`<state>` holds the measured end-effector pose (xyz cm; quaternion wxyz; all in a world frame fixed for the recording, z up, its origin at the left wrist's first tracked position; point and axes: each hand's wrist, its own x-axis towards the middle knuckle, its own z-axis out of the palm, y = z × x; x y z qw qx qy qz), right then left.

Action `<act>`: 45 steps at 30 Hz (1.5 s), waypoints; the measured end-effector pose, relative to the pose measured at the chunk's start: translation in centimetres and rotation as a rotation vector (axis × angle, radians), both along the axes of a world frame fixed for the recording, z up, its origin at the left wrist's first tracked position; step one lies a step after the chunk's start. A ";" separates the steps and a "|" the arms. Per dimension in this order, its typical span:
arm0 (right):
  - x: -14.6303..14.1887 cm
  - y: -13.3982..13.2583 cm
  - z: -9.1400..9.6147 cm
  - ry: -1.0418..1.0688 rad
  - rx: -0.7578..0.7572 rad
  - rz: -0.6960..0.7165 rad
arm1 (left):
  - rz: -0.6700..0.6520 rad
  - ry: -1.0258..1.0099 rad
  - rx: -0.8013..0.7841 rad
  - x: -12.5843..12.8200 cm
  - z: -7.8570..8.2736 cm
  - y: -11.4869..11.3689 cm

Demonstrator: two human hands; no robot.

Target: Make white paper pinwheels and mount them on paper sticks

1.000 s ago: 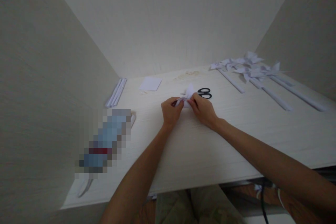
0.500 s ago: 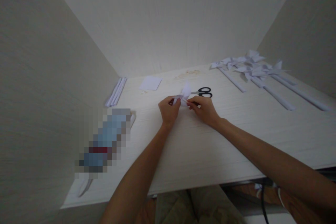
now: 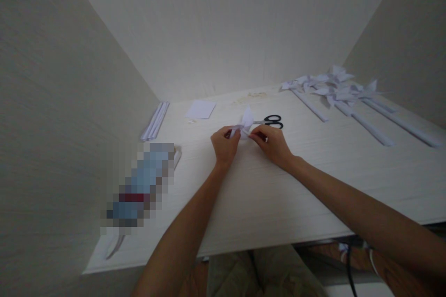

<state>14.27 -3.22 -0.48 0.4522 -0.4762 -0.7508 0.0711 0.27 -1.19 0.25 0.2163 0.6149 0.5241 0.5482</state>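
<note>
Both my hands meet at the middle of the pale wooden table (image 3: pixel 265 195). My left hand (image 3: pixel 225 145) is closed, pinching the left side of a small folded white paper piece (image 3: pixel 245 121). My right hand (image 3: pixel 272 144) is also closed, pinching the same paper from the right. One pointed flap of the paper sticks up between my fingertips. Black-handled scissors (image 3: pixel 272 121) lie on the table just behind my right hand, not touched.
Several finished white paper pinwheels on long paper sticks (image 3: pixel 343 97) lie at the back right. A white paper square (image 3: pixel 200 109) and a bundle of rolled paper sticks (image 3: pixel 155 120) lie back left. A blurred-out object (image 3: pixel 139 185) sits near the left wall. Walls enclose three sides.
My right hand has drawn back slightly from over the paper, so the upright flap and scissors show more. Both hands stay pinched on the paper at nearly the same spot.
</note>
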 end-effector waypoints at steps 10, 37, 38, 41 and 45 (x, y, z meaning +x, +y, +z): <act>0.0 0.0 -0.1 0.039 0.008 -0.038 | -0.007 0.014 0.004 -0.1 -0.1 0.0; 0.0 0.0 -0.3 0.109 0.019 -0.040 | -0.023 0.042 0.013 0.0 0.1 -0.3; -0.1 0.0 -0.3 0.098 0.020 -0.044 | -0.025 0.039 0.013 0.0 0.0 -0.2; -0.1 -0.1 -0.1 0.018 0.033 -0.054 | -0.029 0.034 0.015 0.0 -0.2 -0.1; -0.2 -0.1 0.2 -0.064 0.034 -0.057 | -0.042 0.033 0.012 0.0 -0.3 0.0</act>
